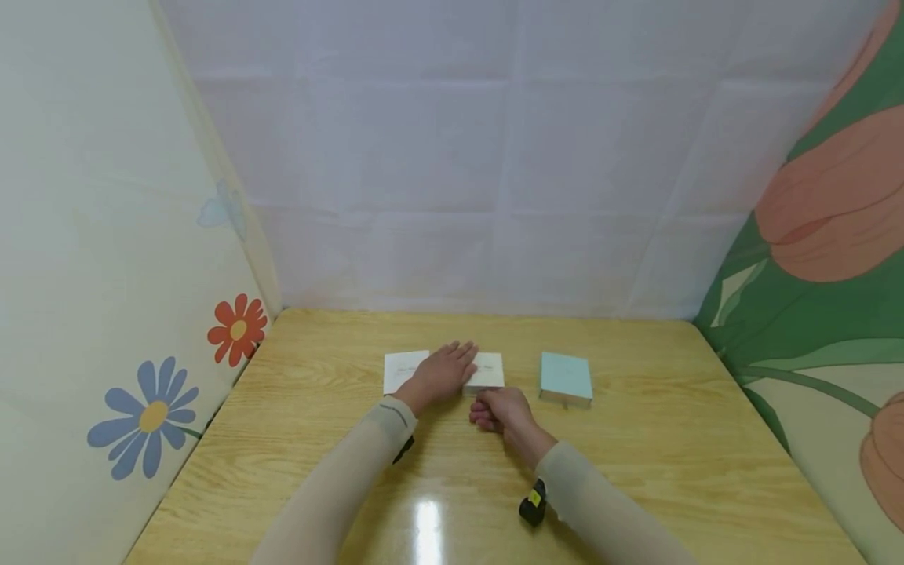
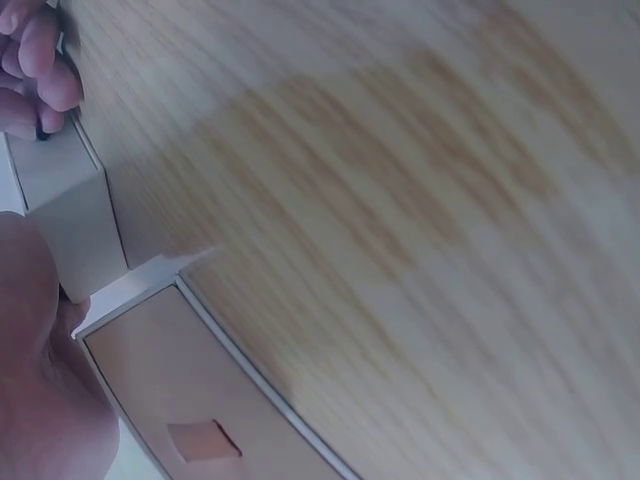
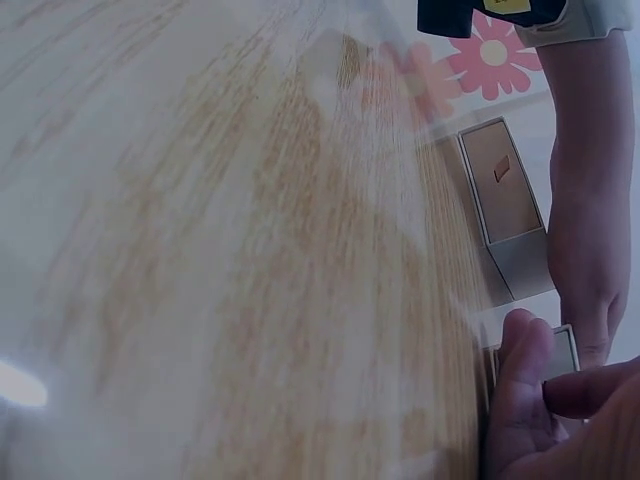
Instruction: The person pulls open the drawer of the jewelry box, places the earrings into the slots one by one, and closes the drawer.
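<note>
My left hand (image 1: 445,373) lies with straight fingers over the left part of a small cream drawer box (image 1: 489,366) in the middle of the table. At the front of this box is my right hand (image 1: 504,411), its fingers curled. In the left wrist view, the right hand's fingertips (image 2: 58,85) pinch the box's front edge area, where a bit of dark pull tab shows between them. Most of the tab is hidden by the fingers. A white drawer box (image 1: 404,370) sits just left of my left hand, its brownish front and small tab (image 2: 205,440) facing me.
A light blue box (image 1: 566,377) stands to the right of the cream one, apart from it. The wooden table (image 1: 636,463) ends at a white cloth backdrop (image 1: 452,196), with flowered cloths on both sides.
</note>
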`<state>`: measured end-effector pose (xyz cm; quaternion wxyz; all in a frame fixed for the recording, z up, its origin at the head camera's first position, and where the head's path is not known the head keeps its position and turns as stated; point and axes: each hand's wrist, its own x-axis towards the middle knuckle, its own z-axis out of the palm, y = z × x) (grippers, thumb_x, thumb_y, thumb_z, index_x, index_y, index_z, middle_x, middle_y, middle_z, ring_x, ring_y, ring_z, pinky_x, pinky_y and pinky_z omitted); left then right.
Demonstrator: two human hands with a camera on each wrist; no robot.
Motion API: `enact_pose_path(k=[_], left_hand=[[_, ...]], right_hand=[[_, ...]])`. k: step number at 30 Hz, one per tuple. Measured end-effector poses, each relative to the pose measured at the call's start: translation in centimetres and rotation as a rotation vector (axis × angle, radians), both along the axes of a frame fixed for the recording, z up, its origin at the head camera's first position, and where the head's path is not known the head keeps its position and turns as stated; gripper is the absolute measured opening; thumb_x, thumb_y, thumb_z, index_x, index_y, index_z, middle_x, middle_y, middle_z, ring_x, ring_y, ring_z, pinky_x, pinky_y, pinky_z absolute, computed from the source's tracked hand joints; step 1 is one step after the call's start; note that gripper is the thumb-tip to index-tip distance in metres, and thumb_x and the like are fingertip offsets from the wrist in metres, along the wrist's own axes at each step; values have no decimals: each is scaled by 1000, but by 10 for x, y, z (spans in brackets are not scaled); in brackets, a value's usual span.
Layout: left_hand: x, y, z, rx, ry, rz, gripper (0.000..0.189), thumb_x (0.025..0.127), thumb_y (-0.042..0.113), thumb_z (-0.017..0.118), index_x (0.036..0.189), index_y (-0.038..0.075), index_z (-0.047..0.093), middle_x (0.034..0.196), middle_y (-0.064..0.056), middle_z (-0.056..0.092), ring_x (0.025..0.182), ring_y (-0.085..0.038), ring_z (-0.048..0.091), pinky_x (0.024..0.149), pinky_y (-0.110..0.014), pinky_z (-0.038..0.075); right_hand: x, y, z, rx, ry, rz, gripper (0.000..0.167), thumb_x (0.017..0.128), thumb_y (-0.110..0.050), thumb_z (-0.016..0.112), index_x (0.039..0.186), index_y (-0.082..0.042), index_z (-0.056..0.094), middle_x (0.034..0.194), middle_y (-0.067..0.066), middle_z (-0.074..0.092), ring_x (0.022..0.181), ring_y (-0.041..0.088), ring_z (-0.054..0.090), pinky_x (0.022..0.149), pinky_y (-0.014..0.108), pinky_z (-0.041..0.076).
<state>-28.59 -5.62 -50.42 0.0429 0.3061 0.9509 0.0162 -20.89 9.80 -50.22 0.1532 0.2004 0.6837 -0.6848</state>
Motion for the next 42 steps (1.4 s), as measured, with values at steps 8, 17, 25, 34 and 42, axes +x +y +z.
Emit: enact_pose_path(k=[8,17,25,34,42], left_hand=[[-2,0,0,-12,9,-3,57,113,39,20,162,10,21,168,-5,22,155,-26,21,128,-38,16],[0,1,1,-4,-7,7,57,113,39,20,162,10,22,168,-6,21,155,-24,19,128,-36,13],[0,5,3,-11,0,23,57,113,38,19,161,8,25,167,-7,25,155,-24,21,128,-36,14],[3,11,8,22,11,37,58,112,38,21,160,7,27,166,-8,27,154,-26,22,128,-38,14],[7,28,16,55,40,-33,57,112,38,27,160,6,29,166,-9,29,154,-27,23,127,-38,16]], right_hand=[[0,1,0,4,-4,8,22,102,-9,55,108,9,68,79,13,74,62,15,71,56,25,61],[3,7,0,17,-4,6,21,97,-7,59,106,8,69,79,13,74,61,15,71,57,25,61],[6,18,2,23,0,4,23,96,-9,60,108,8,69,81,13,75,63,15,72,60,27,62],[13,40,12,39,10,30,30,99,-13,58,118,10,64,89,15,75,69,16,72,67,29,63],[20,64,19,15,14,23,34,101,-11,55,123,14,58,90,15,74,72,17,73,69,31,64]])
